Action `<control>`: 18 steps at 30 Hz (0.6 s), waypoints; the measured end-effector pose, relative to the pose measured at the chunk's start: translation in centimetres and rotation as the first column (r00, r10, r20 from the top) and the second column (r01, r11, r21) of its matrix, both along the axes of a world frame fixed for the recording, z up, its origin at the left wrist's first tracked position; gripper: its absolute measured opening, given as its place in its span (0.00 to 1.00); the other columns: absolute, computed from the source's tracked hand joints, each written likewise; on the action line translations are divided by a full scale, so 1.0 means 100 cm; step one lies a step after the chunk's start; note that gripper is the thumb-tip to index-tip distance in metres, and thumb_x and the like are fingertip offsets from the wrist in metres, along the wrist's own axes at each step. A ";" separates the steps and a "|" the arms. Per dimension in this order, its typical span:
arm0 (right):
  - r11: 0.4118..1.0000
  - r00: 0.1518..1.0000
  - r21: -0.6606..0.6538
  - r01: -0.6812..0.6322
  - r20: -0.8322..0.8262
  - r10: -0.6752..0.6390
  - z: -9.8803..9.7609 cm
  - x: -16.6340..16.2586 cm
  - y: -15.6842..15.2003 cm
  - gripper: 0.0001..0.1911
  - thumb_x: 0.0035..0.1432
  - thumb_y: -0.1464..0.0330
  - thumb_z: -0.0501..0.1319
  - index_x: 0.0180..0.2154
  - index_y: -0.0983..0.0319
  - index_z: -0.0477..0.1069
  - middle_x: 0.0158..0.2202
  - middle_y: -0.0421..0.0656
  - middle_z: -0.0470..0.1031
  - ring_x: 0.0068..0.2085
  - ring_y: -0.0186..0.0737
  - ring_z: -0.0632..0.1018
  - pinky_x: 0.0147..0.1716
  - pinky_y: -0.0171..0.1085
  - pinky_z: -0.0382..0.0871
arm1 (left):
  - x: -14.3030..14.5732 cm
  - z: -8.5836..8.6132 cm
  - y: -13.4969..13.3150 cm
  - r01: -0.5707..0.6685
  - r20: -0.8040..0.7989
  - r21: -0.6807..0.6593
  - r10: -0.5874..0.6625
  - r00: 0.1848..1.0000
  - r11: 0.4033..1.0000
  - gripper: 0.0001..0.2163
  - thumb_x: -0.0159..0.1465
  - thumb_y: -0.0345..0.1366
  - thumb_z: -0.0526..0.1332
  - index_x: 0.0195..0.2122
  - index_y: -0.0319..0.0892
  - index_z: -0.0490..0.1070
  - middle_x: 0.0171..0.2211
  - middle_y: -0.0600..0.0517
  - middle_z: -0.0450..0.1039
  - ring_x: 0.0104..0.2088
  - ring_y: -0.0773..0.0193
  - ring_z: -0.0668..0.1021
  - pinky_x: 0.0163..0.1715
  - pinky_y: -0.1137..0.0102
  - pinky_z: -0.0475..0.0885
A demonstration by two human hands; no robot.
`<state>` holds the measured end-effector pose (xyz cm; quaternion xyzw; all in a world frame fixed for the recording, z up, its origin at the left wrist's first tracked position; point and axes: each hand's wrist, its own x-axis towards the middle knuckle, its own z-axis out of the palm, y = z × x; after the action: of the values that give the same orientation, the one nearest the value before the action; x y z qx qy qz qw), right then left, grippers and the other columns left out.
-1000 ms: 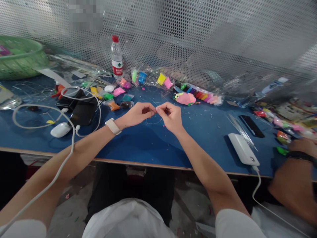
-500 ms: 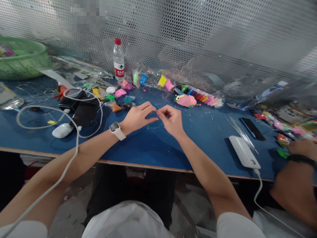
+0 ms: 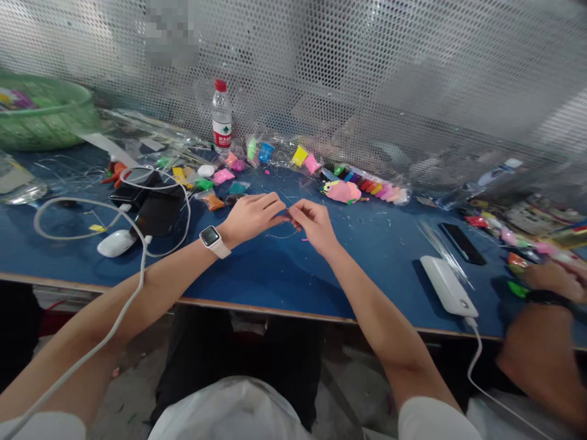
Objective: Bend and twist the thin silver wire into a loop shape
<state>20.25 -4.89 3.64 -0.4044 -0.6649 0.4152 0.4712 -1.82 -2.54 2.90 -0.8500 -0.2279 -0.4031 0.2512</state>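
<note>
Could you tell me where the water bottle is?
In the head view the water bottle stands upright at the back of the blue table, left of centre, against the perforated screen, beside the bags of coloured clay.

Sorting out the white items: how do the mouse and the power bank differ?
The mouse is small and rounded; the power bank is a longer, flat slab. The mouse lies on the left of the table, the power bank on the right. A cable plugs into the power bank's near end; the mouse shows none attached. Both are white.
</note>
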 end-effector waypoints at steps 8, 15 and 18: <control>0.984 0.993 -0.147 -0.105 -0.065 0.096 -0.008 -0.004 0.002 0.24 0.69 0.47 0.67 0.30 0.56 0.65 0.20 0.32 0.63 0.22 0.30 0.64 0.23 0.35 0.56 | 0.003 -0.005 0.000 0.033 -0.005 -0.052 -0.033 0.999 0.998 0.17 0.82 0.49 0.59 0.43 0.41 0.76 0.35 0.51 0.81 0.33 0.64 0.82 0.30 0.68 0.71; 0.978 0.999 0.210 0.012 0.030 -0.019 -0.024 -0.006 -0.009 0.24 0.80 0.47 0.55 0.34 0.55 0.60 0.24 0.34 0.60 0.26 0.33 0.62 0.28 0.39 0.54 | 0.013 -0.010 -0.010 0.124 0.137 -0.259 -0.091 0.986 0.958 0.17 0.84 0.44 0.55 0.41 0.41 0.75 0.39 0.48 0.79 0.32 0.66 0.78 0.28 0.71 0.68; 0.967 0.998 0.254 -0.004 0.066 -0.014 -0.026 -0.002 -0.007 0.23 0.82 0.49 0.54 0.35 0.56 0.60 0.25 0.34 0.58 0.26 0.34 0.60 0.29 0.39 0.53 | 0.014 -0.005 -0.011 0.256 0.242 -0.405 -0.167 0.956 0.878 0.17 0.83 0.44 0.57 0.39 0.42 0.75 0.38 0.50 0.77 0.31 0.68 0.75 0.31 0.71 0.67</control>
<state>20.08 -5.62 1.06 -0.3561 -0.7271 0.3116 0.4975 -0.41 -3.63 2.41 -0.8594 -0.2408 -0.4509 -0.0134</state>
